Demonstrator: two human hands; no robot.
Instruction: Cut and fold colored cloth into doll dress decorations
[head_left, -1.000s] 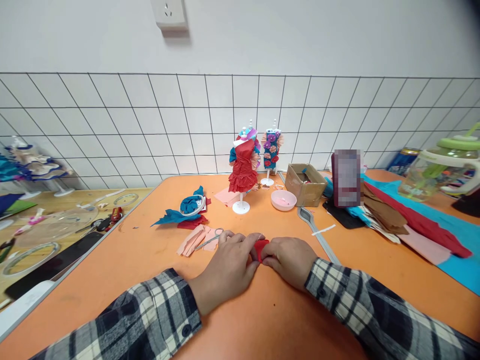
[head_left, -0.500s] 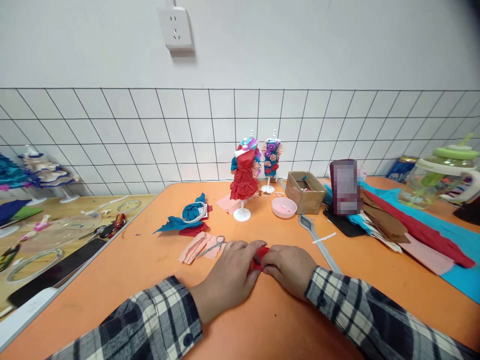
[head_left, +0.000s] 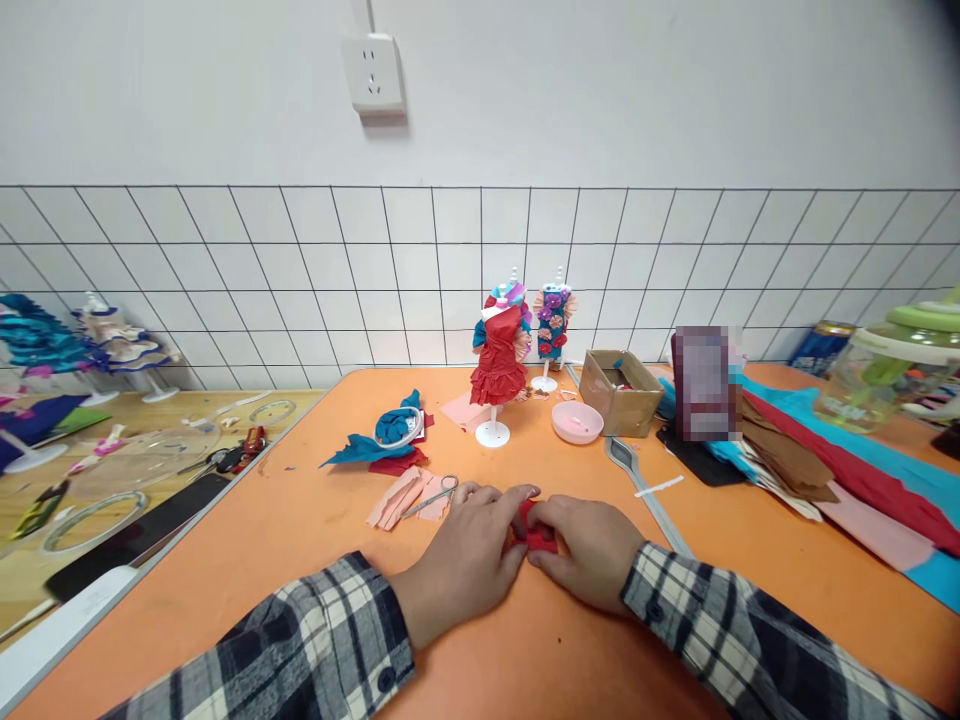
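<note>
Between my two hands, low over the orange table, is a small piece of red crepe paper. My left hand pinches its left side, fingers closed. On its right side, my right hand grips it between thumb and curled fingers. Part of the paper is hidden behind the fingers. Just left of my left hand, small scissors lie on pink crepe paper strips. Beyond my hands, a miniature dress form wears a ruffled red dress on a white stand.
A pink bowl and a cardboard box stand behind my right hand, with grey tweezers nearby. Blue crepe paper with a tape roll lies left. Coloured paper sheets, a phone and a jug are at right.
My right hand's fingers have parted a little from the left hand's, and more of the red paper shows between them. The whole view has shifted slightly.
</note>
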